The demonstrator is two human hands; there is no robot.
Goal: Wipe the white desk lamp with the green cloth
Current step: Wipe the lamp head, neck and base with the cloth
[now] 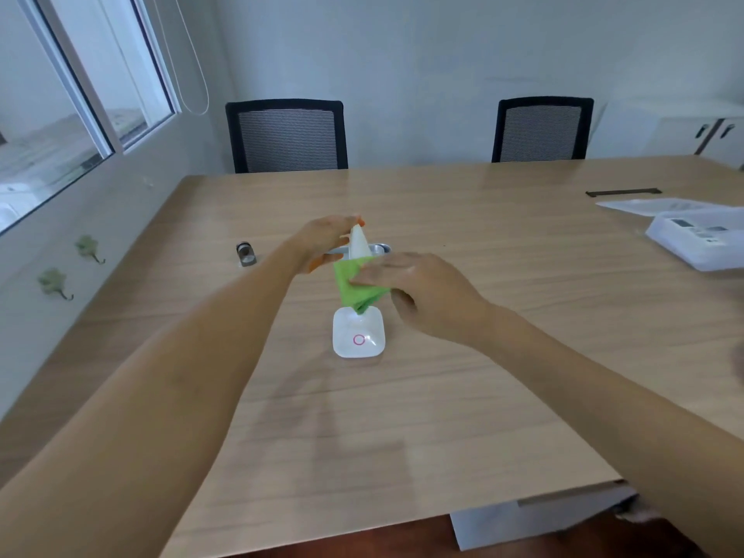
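At centre frame we log our right hand [418, 292], fingers flat and pressed on the cloth [356, 287], which is bunched around the lower arm of the lamp [358, 255]. Just upper left of it, our left hand [326, 239] pinches the lamp's upper end, steadying it. Below the cloth sits the lamp's square base [358, 336], bare, with a pink ring on top, resting on the table [483, 396] near mid-frame. We judge the wipe as under way on the arm; the part above the cloth and the base look not yet covered, though we cannot tell what is already clean. Outward: a small metal item [245, 253] at left, white boxes [700, 239] at right edge, two chairs [286, 135] at the top.
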